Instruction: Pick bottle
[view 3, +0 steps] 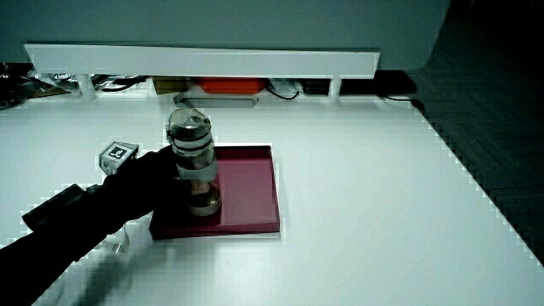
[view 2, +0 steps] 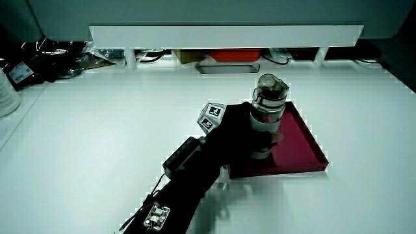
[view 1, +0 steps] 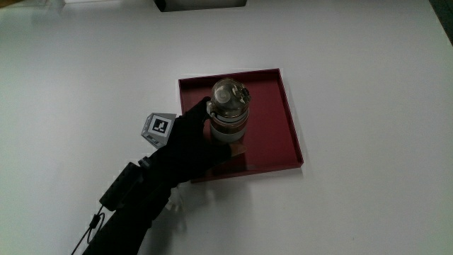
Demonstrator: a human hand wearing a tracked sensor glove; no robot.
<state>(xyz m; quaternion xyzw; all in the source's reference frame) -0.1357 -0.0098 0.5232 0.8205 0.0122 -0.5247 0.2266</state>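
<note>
One bottle (view 1: 228, 108), fingers (view 1: 212, 134) around

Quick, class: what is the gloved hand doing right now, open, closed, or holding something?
The hand: closed around the upright clear plastic bottle with a domed cap, which stands in the dark red square tray.
</note>
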